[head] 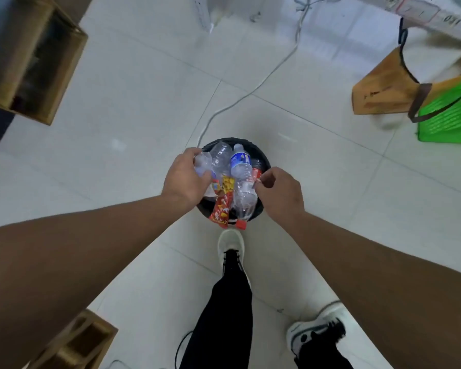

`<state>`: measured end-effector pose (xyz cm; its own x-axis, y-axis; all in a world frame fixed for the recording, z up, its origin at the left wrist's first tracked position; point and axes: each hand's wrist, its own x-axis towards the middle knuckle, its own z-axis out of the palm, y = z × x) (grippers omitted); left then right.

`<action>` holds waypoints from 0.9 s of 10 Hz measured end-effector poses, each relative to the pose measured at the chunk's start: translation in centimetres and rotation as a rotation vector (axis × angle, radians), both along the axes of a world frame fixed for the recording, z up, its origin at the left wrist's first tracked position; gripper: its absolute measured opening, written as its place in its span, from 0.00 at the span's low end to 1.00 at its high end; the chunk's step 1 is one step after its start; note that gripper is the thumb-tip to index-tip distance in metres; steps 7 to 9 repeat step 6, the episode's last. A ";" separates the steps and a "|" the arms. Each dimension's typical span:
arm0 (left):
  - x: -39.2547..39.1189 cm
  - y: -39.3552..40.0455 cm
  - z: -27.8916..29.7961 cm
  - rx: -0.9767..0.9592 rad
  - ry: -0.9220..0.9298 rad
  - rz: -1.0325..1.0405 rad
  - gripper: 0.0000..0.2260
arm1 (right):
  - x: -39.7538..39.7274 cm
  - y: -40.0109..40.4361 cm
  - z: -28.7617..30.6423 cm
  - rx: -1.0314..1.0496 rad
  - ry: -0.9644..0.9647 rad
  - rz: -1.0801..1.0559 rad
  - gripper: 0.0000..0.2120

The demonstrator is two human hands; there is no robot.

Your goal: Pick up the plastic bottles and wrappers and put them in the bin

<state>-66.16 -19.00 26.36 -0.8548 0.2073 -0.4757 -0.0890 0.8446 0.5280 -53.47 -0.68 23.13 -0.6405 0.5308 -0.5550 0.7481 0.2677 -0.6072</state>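
Note:
A round black bin (264,161) stands on the white tile floor straight below me, heaped with clear plastic bottles and wrappers. My left hand (185,179) is over its left rim, closed around a crumpled clear bottle (202,165). A blue-labelled bottle (240,162) sticks up at the middle. A red and yellow wrapper (221,209) hangs over the near rim beside a clear bottle with a red cap (244,201). My right hand (280,194) is at the right rim, its fingertips pinched on a red wrapper (256,175).
My feet in white shoes (230,243) stand just behind the bin. A white cable (250,91) runs across the floor to the bin. Wooden crates (32,57) sit at the left, a cardboard box (378,89) and a green basket (450,118) at the right.

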 end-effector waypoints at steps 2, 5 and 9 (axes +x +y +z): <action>-2.4 1.5 -3.5 0.033 -0.031 -0.138 0.21 | -2.5 0.0 -3.8 0.017 -0.167 -0.161 0.05; -3.9 3.7 -8.6 -0.238 -0.012 -0.359 0.32 | -2.9 0.1 -8.3 -0.058 -0.221 -0.174 0.11; -3.9 3.5 -8.3 -0.162 0.016 -0.323 0.38 | -2.4 0.0 -8.4 -0.007 -0.216 -0.156 0.10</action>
